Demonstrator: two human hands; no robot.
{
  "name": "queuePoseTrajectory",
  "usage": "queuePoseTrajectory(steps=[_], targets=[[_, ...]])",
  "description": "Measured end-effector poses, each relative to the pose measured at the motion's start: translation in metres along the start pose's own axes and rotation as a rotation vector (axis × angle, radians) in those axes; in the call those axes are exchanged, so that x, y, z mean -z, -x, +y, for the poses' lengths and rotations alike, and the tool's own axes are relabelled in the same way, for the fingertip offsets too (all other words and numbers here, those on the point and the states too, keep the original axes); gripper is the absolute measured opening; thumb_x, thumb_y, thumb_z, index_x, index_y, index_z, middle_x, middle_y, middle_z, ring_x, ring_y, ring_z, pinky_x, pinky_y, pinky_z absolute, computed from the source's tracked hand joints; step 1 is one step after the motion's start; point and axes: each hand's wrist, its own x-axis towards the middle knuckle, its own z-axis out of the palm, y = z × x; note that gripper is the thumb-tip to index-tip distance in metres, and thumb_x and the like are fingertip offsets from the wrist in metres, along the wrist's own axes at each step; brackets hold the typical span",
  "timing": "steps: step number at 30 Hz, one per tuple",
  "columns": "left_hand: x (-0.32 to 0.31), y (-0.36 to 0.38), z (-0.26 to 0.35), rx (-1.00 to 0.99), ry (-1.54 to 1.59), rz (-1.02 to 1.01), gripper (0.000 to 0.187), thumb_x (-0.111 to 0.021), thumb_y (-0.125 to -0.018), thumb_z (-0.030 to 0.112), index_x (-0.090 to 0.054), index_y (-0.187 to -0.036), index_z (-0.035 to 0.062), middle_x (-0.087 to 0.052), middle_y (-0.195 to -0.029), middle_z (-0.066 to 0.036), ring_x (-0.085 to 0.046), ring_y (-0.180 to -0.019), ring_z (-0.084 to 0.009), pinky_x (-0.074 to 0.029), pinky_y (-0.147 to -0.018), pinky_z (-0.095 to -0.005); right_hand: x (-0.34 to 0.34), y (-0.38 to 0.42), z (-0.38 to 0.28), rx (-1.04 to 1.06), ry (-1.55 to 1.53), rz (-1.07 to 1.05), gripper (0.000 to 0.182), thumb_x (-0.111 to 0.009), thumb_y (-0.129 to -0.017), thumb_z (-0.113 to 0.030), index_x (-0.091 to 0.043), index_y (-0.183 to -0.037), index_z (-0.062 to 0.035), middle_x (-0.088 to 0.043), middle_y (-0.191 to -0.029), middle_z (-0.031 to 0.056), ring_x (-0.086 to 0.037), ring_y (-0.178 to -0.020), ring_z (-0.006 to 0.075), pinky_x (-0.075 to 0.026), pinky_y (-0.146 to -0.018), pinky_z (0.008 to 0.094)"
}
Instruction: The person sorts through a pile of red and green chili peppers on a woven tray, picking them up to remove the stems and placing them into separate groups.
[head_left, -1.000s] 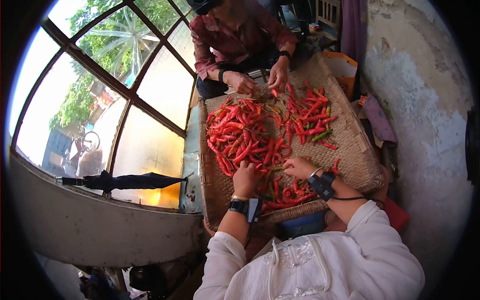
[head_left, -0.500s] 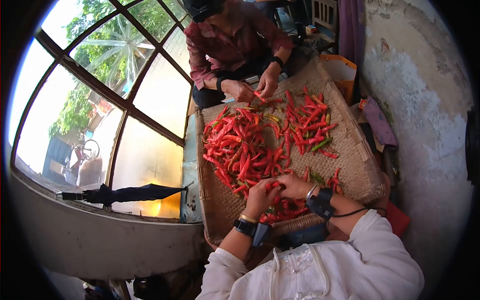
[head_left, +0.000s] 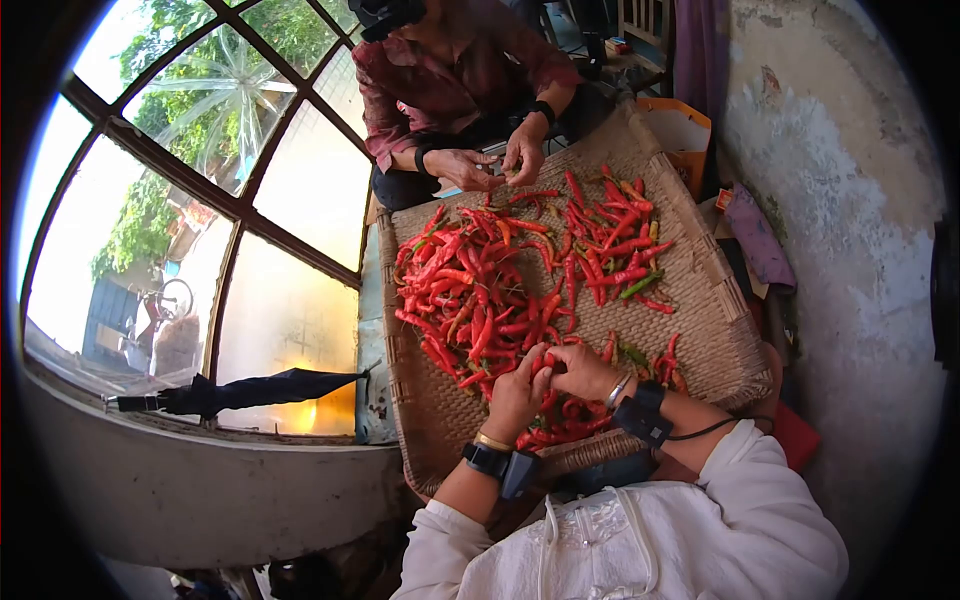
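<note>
Over the near part of the woven basket tray (head_left: 700, 335), my left hand (head_left: 516, 396) and my right hand (head_left: 585, 372) are close together. Both have their fingers closed on a red chili pepper (head_left: 543, 361), which my fingertips partly cover. A large heap of red chili peppers (head_left: 470, 290) lies just beyond my left hand. Under and in front of my wrists is another pile of red chilies (head_left: 575, 418). To the right of my right hand sits a small group of chilies (head_left: 668, 368), with some green among them.
Across the tray sits a person in a dark red shirt (head_left: 450, 90), hands held together above the far edge. A looser chili pile (head_left: 615, 240) lies at the far right. On the left, a folded umbrella (head_left: 260, 390) rests by the window; a rough wall (head_left: 840, 250) stands right.
My hands stay together at nearly the same spot, with a slight finger shift. The other person's hands no longer show the red chili they held. The view has shifted slightly.
</note>
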Motion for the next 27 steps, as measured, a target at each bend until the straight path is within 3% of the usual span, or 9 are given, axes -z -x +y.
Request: queuePoseTrajectory(steps=[4, 10, 14, 15, 19, 22, 23, 25, 27], targets=[[-0.002, -0.005, -0.004, -0.102, -0.012, 0.164, 0.028, -0.057, -0.084, 0.027, -0.058, -0.104, 0.0081, -0.056, -0.06, -0.016, -0.058, -0.059, -0.0328, -0.045, -0.052, -0.0404, 0.027, -0.006, -0.013, -0.335, -0.368, 0.054, 0.016, -0.059, -0.081, -0.018, -0.057, -0.084, -0.0027, -0.058, -0.067, 0.0025, -0.054, -0.051, 0.0081, -0.045, -0.047, 0.0235], [0.003, -0.002, -0.008, 0.023, -0.171, -0.109, 0.027, -0.061, -0.081, 0.028, -0.059, -0.076, 0.0013, -0.053, -0.057, -0.017, -0.057, -0.054, -0.0289, -0.042, -0.05, -0.0368, 0.065, -0.011, -0.003, -0.387, -0.783, 0.338, 0.018, -0.058, -0.084, -0.02, -0.056, -0.089, -0.0034, -0.058, -0.068, 0.0031, -0.054, -0.053, 0.0087, -0.043, -0.045, 0.0204], [-0.002, -0.001, -0.013, 0.026, -0.22, -0.114, 0.03, -0.06, -0.081, 0.032, -0.059, -0.077, 0.0022, -0.056, -0.058, -0.016, -0.057, -0.055, -0.0319, -0.044, -0.052, -0.0405, 0.071, -0.016, 0.012, -0.304, -1.109, 0.685, 0.029, -0.058, -0.085, -0.025, -0.053, -0.104, -0.0032, -0.06, -0.08, 0.0046, -0.058, -0.063, 0.0102, -0.043, -0.046, 0.0222], [-0.004, -0.002, -0.015, 0.166, 0.025, -0.107, 0.028, -0.058, -0.084, 0.029, -0.059, -0.079, 0.0019, -0.055, -0.057, -0.012, -0.055, -0.052, -0.0251, -0.044, -0.051, -0.036, 0.07, -0.015, 0.013, -0.304, -1.108, 0.685, 0.029, -0.058, -0.085, -0.025, -0.053, -0.104, -0.0032, -0.06, -0.08, 0.0046, -0.058, -0.063, 0.0102, -0.043, -0.046, 0.0222], [-0.005, -0.005, -0.014, 0.323, 0.743, 0.018, 0.023, -0.051, -0.091, 0.023, -0.062, -0.087, 0.0024, -0.051, -0.059, 0.001, -0.047, -0.051, -0.0065, -0.039, -0.049, -0.0232, 0.05, -0.007, 0.01, -0.497, -0.886, 0.27, 0.043, -0.054, -0.087, -0.025, -0.043, -0.121, 0.0001, -0.06, -0.083, 0.0059, -0.058, -0.06, 0.0096, -0.043, -0.044, 0.0198], [-0.007, -0.008, -0.037, 0.13, 0.511, 0.137, 0.022, -0.05, -0.091, 0.022, -0.062, -0.093, 0.0037, -0.053, -0.066, 0.003, -0.044, -0.052, -0.0042, -0.037, -0.048, -0.0196, 0.024, -0.004, -0.003, -0.413, -0.501, -0.17, 0.036, -0.059, -0.083, -0.025, -0.054, -0.109, -0.0003, -0.061, -0.083, 0.0058, -0.059, -0.067, 0.011, -0.046, -0.052, 0.022], [-0.008, -0.006, -0.043, 0.129, 0.508, 0.138, 0.022, -0.05, -0.091, 0.022, -0.062, -0.093, 0.0037, -0.053, -0.066, 0.003, -0.044, -0.052, -0.0042, -0.037, -0.048, -0.0196, 0.017, -0.002, 0.002, -0.41, -0.503, -0.17, 0.036, -0.059, -0.083, -0.025, -0.054, -0.109, -0.0003, -0.061, -0.083, 0.0058, -0.059, -0.067, 0.011, -0.046, -0.052, 0.022], [-0.002, -0.006, -0.036, 0.252, 0.681, 0.11, 0.021, -0.052, -0.091, 0.022, -0.061, -0.093, 0.0038, -0.053, -0.068, 0.004, -0.043, -0.051, -0.0028, -0.036, -0.047, -0.018, 0.0, 0.0, 0.007, 0.12, 0.058, -0.118, 0.035, -0.062, -0.08, -0.025, -0.058, -0.105, -0.0002, -0.06, -0.081, 0.0079, -0.06, -0.075, 0.0155, -0.048, -0.064, 0.0292], [0.0, -0.006, -0.026, 0.314, 0.734, 0.091, 0.02, -0.052, -0.09, 0.021, -0.061, -0.093, 0.0038, -0.054, -0.068, 0.004, -0.043, -0.051, -0.003, -0.036, -0.047, -0.0177, 0.0, 0.002, 0.01, 0.139, 0.074, -0.079, 0.035, -0.064, -0.077, -0.025, -0.059, -0.098, 0.0012, -0.059, -0.079, 0.0094, -0.058, -0.08, 0.0179, -0.045, -0.073, 0.0334]])
